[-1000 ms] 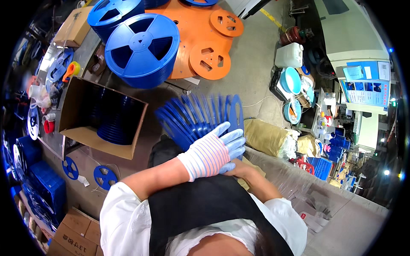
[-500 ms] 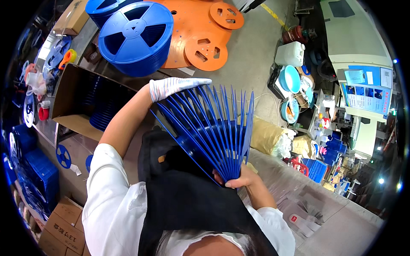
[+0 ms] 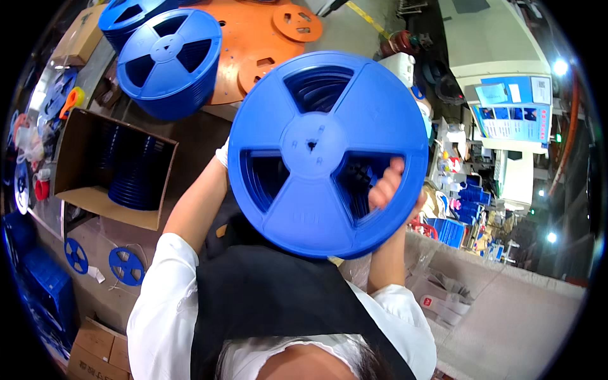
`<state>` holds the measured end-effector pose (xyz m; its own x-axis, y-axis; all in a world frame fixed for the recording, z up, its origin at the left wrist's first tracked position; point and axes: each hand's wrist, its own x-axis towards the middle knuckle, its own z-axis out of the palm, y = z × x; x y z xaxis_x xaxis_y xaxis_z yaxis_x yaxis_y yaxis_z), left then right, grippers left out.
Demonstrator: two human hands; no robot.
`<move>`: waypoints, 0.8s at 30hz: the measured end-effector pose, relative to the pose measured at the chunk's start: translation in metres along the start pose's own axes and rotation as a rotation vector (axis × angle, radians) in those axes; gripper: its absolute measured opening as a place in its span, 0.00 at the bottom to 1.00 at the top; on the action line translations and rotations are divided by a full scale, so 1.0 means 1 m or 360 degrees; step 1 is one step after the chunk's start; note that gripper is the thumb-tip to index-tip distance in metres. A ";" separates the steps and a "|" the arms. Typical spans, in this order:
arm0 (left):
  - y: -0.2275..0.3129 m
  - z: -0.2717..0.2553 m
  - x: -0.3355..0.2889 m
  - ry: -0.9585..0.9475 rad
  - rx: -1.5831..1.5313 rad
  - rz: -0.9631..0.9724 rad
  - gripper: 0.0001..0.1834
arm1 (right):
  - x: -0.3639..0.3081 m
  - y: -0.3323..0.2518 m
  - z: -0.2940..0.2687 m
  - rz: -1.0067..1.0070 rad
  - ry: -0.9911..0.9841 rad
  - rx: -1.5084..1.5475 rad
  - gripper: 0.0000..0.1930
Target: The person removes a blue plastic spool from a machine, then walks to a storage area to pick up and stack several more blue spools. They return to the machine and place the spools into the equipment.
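A stack of blue plastic reels faces me in front of my chest, its top flange showing three wide openings and a small centre hole. More flanges show behind it through the openings. My right hand grips the stack at its right side, with fingers curled through the right opening and the rest of the hand behind the rim. Of my left hand, only a bit of white glove shows at the stack's left edge; its fingers are hidden behind the reels.
An open cardboard box with blue reels inside stands at left. Beyond it, another blue reel stack sits by an orange plate with round orange discs. Two loose blue reel sides lie lower left. A light grey surface extends at right.
The reels were fanned out edge-on between my hands; now they are together and turned flat toward me. My right hand has moved up, and my left has gone behind the stack.
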<state>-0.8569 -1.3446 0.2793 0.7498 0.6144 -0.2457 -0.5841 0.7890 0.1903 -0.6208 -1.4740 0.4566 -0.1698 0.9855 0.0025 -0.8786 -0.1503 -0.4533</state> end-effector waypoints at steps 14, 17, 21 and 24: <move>-0.072 0.040 0.000 0.0818 -0.0183 0.0404 0.35 | 0.013 -0.007 -0.035 -0.0647 0.0517 -0.0079 0.14; -0.073 0.050 -0.007 0.0908 -0.0066 0.0405 0.38 | 0.008 -0.005 -0.042 -0.0711 0.0599 -0.0262 0.13; -0.085 0.035 -0.010 0.0915 0.0701 0.0547 0.36 | 0.002 -0.011 -0.062 -0.0695 0.0543 -0.0100 0.11; -0.098 0.024 -0.010 0.0986 0.1047 0.0785 0.35 | 0.007 0.000 -0.056 -0.0716 0.0586 -0.0155 0.09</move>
<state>-0.8002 -1.4278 0.2859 0.0720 0.9089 -0.4108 -0.3579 0.4080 0.8399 -0.5966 -1.4627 0.4066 0.3918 0.9158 -0.0879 -0.7803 0.2801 -0.5593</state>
